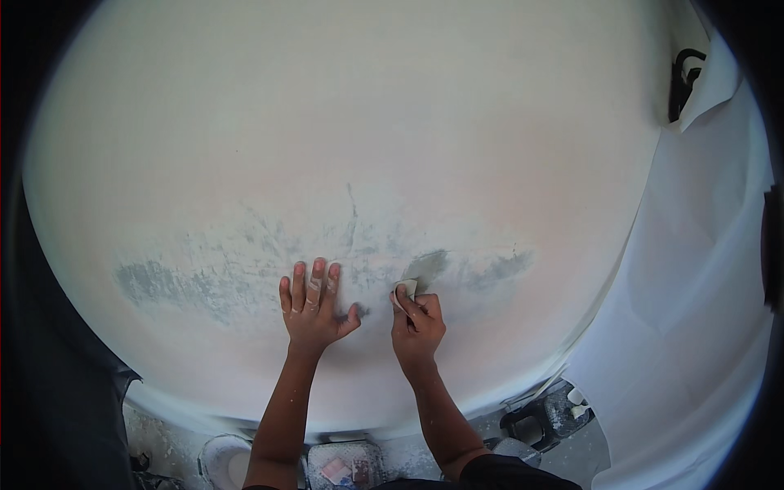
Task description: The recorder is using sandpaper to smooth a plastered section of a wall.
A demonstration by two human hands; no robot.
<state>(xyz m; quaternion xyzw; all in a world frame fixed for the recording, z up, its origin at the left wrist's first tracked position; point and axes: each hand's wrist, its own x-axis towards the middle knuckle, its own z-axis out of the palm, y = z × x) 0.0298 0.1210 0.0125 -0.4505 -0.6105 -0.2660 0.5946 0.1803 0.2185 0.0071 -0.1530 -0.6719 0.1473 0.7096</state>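
Note:
A large pale, smooth panel (392,153) fills most of the head view, with scuffed grey patches across its lower middle. My left hand (315,306) lies flat on it, fingers spread, with white residue on the fingers. To its right, my right hand (419,318) pinches a folded piece of sandpaper (405,291) between thumb and fingers against the surface. Just above the sandpaper is a darker grey patch (429,266). A thin dark mark (352,202) runs up from the scuffed band.
White sheeting (692,257) hangs at the right, dark sheeting (49,343) at the left. Below the panel are a white bucket (211,456), a dust-covered stool or box (315,456) with small items on it, and a black object (527,419) on the dusty floor.

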